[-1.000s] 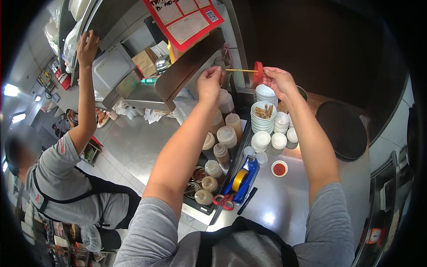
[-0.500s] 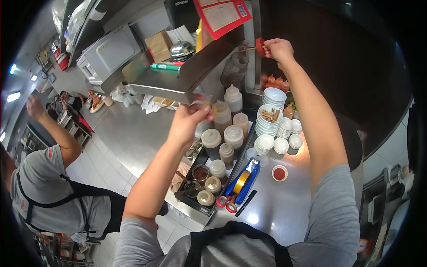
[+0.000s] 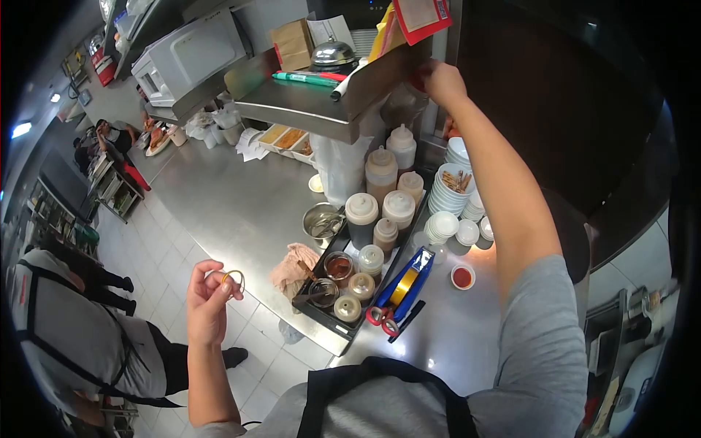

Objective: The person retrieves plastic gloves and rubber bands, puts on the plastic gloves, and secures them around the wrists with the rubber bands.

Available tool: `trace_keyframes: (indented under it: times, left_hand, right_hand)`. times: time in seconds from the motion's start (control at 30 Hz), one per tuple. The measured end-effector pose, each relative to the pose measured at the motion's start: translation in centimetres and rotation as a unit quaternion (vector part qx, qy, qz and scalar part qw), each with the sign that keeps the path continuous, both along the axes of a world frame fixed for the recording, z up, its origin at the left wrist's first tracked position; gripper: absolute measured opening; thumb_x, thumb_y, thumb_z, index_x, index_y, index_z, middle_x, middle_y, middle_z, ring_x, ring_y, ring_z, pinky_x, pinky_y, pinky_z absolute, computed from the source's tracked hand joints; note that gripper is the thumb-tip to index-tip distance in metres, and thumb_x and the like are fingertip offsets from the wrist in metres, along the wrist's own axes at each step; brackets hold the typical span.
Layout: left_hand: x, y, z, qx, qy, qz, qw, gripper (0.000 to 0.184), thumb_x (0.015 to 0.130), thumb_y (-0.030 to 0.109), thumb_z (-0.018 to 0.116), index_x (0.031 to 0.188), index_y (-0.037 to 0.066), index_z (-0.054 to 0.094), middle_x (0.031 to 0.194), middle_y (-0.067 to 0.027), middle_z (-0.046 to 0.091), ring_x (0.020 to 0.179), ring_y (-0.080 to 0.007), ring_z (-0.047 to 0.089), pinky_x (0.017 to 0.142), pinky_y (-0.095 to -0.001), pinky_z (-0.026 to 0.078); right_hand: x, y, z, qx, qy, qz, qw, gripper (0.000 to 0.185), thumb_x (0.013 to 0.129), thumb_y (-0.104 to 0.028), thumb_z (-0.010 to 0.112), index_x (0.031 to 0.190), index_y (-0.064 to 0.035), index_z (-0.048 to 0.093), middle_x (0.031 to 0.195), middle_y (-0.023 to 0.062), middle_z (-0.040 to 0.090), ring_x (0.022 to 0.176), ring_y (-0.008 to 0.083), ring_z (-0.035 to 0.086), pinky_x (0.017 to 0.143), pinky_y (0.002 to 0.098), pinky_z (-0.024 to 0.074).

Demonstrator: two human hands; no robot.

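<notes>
A thin yellow rubber band [image 3: 242, 283] is pinched between thumb and finger of my left hand [image 3: 207, 303], in the air over the tiled floor at the left. My right hand [image 3: 445, 85] reaches up beside the shelf's right end, its fingers closed on a red lid [image 3: 420, 77] that is mostly hidden. Just below it stands a clear plastic jar [image 3: 404, 106], partly covered by the shelf; I cannot make out whether the lid sits on it.
A black tray of squeeze bottles [image 3: 361, 212] stands mid-counter. Beside it are a blue tape dispenser [image 3: 412, 281], red-handled scissors [image 3: 382, 318], stacked bowls [image 3: 447, 191] and a sauce cup [image 3: 462, 277]. A metal shelf [image 3: 299, 109] overhangs. A co-worker [image 3: 80, 328] stands at left.
My left hand has moved from above the bottles down and left with the rubber band. My right hand has brought the red lid left toward the jar. The co-worker's raised arm has dropped.
</notes>
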State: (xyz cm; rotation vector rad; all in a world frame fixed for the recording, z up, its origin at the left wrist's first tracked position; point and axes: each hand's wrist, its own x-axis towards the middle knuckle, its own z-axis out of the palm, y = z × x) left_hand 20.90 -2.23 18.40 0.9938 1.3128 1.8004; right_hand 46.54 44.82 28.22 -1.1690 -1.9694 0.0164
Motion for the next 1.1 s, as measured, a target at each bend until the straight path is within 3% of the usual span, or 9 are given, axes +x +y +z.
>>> trace_keyframes:
  times: [0.2, 0.23, 0.33, 0.5, 0.6, 0.8, 1.0, 1.07, 1.1]
  left_hand:
    - [1.3, -3.8, -1.3, -0.071, 0.032, -0.014, 0.997, 0.022, 0.083, 0.0, 0.06, 0.104, 0.003, 0.051, 0.077, -0.0027, 0.058, 0.07, -0.0131, 0.057, 0.068, -0.0257, 0.046]
    - [1.6, -4.0, -1.2, -0.064, 0.032, -0.022, 0.997, 0.021, 0.083, -0.001, 0.059, 0.103, 0.002, 0.052, 0.078, -0.0026, 0.057, 0.071, -0.0124, 0.057, 0.067, -0.0257, 0.047]
    - [3.0, -4.6, 0.3, -0.045, 0.053, -0.041, 0.997, 0.023, 0.082, -0.002, 0.059, 0.104, 0.002, 0.051, 0.08, -0.003, 0.057, 0.071, -0.0123, 0.057, 0.068, -0.0259, 0.047]
    - [5.0, -8.0, 0.2, -0.069, 0.154, -0.103, 0.98, 0.021, 0.081, -0.006, 0.06, 0.1, -0.001, 0.056, 0.087, -0.0054, 0.059, 0.08, -0.0129, 0.058, 0.075, -0.0279, 0.048]
    - [7.8, -8.7, -2.0, -0.095, 0.274, -0.261, 0.921, 0.021, 0.081, -0.005, 0.06, 0.101, 0.001, 0.057, 0.091, -0.0063, 0.061, 0.083, -0.0128, 0.059, 0.076, -0.0275, 0.048]
    - [16.9, -4.9, -10.3, -0.184, 0.29, -0.447, 0.826, 0.014, 0.084, 0.003, 0.061, 0.098, 0.006, 0.061, 0.084, -0.0049, 0.062, 0.079, -0.0158, 0.061, 0.074, -0.0293, 0.048]
    - [23.4, -0.5, -16.3, 0.115, 0.486, -0.318, 0.806, 0.016, 0.073, -0.005, 0.056, 0.085, 0.006, 0.059, 0.08, -0.0123, 0.057, 0.08, -0.0323, 0.058, 0.071, -0.0396, 0.046]
    - [23.6, -0.1, -18.8, 0.114, 0.588, -0.368, 0.711, 0.019, 0.076, 0.0, 0.052, 0.09, 0.009, 0.06, 0.093, -0.0101, 0.061, 0.102, -0.0293, 0.056, 0.096, -0.0456, 0.037]
    - [23.5, -0.5, -20.5, 0.113, 0.624, -0.38, 0.673, 0.02, 0.077, 0.001, 0.05, 0.092, 0.009, 0.061, 0.103, -0.0119, 0.059, 0.111, -0.03, 0.051, 0.1, -0.0478, 0.034]
  right_hand:
    - [2.8, 0.3, 1.1, -0.023, -0.123, 0.1, 0.987, 0.027, 0.081, -0.011, 0.053, 0.104, -0.0108, 0.068, 0.105, 0.017, 0.064, 0.097, 0.0325, 0.062, 0.084, 0.0372, 0.0484]
    - [3.0, -0.2, 1.7, -0.05, -0.098, 0.113, 0.988, 0.029, 0.081, -0.009, 0.05, 0.106, -0.0117, 0.066, 0.104, 0.0178, 0.064, 0.097, 0.0331, 0.061, 0.084, 0.0376, 0.0479]
    - [3.2, 1.2, 0.4, 0.063, 0.003, 0.009, 0.998, 0.03, 0.082, -0.009, 0.051, 0.109, -0.0125, 0.063, 0.099, 0.016, 0.064, 0.094, 0.0314, 0.061, 0.082, 0.0368, 0.0481]
    - [9.2, -7.7, -2.8, 0.051, 0.115, 0.052, 0.991, 0.025, 0.084, -0.013, 0.059, 0.109, -0.0123, 0.062, 0.097, 0.007, 0.063, 0.09, 0.019, 0.061, 0.081, 0.0303, 0.0476]
    - [14.7, -12.5, -9.0, -0.055, 0.096, 0.097, 0.989, 0.022, 0.086, -0.012, 0.059, 0.108, -0.0063, 0.062, 0.099, 0.0044, 0.064, 0.091, 0.0125, 0.06, 0.08, 0.026, 0.0471]
    - [24.5, -26.4, -19.9, -0.176, 0.094, 0.069, 0.977, 0.019, 0.087, -0.011, 0.059, 0.103, -0.0028, 0.061, 0.095, 0.0037, 0.063, 0.089, 0.0103, 0.058, 0.08, 0.0244, 0.0448]
    - [33.8, -44.7, -25.6, -0.26, 0.149, -0.063, 0.952, 0.019, 0.088, -0.011, 0.059, 0.105, -0.004, 0.062, 0.088, 0.0022, 0.062, 0.083, 0.0093, 0.056, 0.071, 0.0233, 0.0456]
    - [35.7, -52.0, -26.9, -0.271, 0.142, -0.15, 0.94, 0.018, 0.088, -0.013, 0.058, 0.104, -0.004, 0.062, 0.09, 0.0042, 0.064, 0.082, 0.011, 0.058, 0.071, 0.0252, 0.0467]
    - [36.4, -55.5, -27.5, -0.274, 0.136, -0.191, 0.933, 0.018, 0.089, -0.014, 0.058, 0.103, -0.004, 0.062, 0.09, 0.0051, 0.065, 0.081, 0.0119, 0.059, 0.07, 0.0262, 0.0472]
